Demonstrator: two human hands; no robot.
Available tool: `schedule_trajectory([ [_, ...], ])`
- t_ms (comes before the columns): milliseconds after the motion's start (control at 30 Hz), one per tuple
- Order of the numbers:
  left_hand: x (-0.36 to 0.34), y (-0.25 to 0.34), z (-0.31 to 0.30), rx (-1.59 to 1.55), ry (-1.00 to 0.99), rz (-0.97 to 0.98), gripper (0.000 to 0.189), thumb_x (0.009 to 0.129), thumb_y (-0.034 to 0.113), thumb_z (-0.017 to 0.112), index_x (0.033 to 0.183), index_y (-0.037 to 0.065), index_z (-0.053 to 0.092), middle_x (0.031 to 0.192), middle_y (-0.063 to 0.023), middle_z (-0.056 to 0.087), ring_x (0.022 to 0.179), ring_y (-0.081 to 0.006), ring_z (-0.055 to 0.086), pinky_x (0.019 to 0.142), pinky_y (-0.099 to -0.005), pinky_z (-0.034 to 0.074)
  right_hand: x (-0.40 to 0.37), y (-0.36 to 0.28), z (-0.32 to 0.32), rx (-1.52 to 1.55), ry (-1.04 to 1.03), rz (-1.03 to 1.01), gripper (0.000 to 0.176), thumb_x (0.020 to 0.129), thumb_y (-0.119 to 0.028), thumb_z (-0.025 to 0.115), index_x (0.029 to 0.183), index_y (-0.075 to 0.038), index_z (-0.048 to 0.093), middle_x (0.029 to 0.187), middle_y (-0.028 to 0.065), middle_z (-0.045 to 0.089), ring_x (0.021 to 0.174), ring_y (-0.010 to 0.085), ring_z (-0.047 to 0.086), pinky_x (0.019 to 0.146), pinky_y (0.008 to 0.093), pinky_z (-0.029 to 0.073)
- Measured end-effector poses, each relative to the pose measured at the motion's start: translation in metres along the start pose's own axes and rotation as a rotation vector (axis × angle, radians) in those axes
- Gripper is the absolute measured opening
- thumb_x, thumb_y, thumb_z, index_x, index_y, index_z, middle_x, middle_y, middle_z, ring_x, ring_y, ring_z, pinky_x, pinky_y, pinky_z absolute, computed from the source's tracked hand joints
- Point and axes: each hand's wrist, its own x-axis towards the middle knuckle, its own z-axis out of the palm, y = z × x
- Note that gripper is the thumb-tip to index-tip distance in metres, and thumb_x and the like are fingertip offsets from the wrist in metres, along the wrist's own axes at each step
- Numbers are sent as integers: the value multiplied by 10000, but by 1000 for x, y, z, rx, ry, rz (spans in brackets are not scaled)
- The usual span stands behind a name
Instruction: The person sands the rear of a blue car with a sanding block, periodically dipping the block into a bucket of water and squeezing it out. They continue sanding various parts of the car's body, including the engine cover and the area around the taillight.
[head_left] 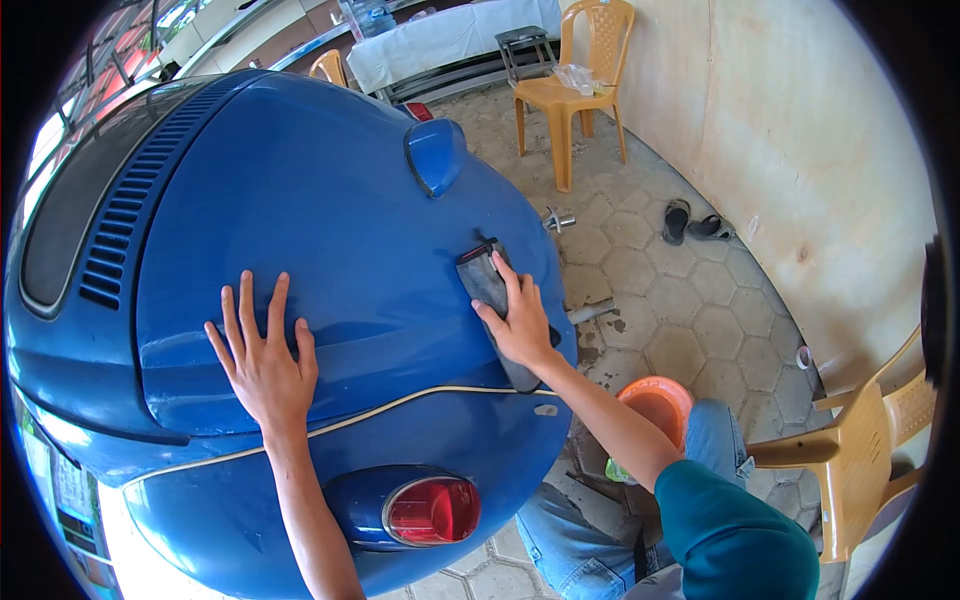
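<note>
The rounded rear of a blue car (320, 170) fills the middle and left of the head view. My left hand (265, 365) lies flat on its painted lid, fingers spread and holding nothing. To the right, my right hand (522, 315) grips a long dark grey sanding block (482, 280), which rests against the lid's curved lower part. The block's underside is hidden. A pale yellow strip (400, 398) runs along the seam below both hands, and under it sits a red tail light (435, 510).
An orange bucket (680, 395) stands by my knee. Two exhaust pipes stick out from the car, one a grey pipe (592, 311). Plastic chairs (562, 95) stand at the back and right. Dark sandals (677, 222) lie on the paving beside a pale wall (800, 150).
</note>
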Motion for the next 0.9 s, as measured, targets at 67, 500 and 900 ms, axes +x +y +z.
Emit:
schedule_trajectory([
  [67,-2,1,-1,18,-16,5,490,1022,381,481,1510,371,514,1639,-17,398,1553,-272,292,1282,-573,165,4,14,-5,-12,-98,130,791,953,-482,660,1624,-284,292,1317,255,496,1200,439,518,1030,529,452],
  [500,6,8,6,126,-30,-28,498,1048,478,413,1538,410,472,1662,2,365,1566,-266,264,1281,-596,127,52,158,-11,178,-50,767,813,958,-529,609,1643,-313,227,1422,327,453,1333,510,469,1124,553,392],
  [900,46,41,26,179,-12,43,461,1065,514,435,1512,426,507,1652,30,396,1559,-231,296,1272,-594,121,113,112,-20,-52,-268,686,834,931,-572,599,1635,-360,207,1543,320,379,1396,549,412,1154,584,368],
])
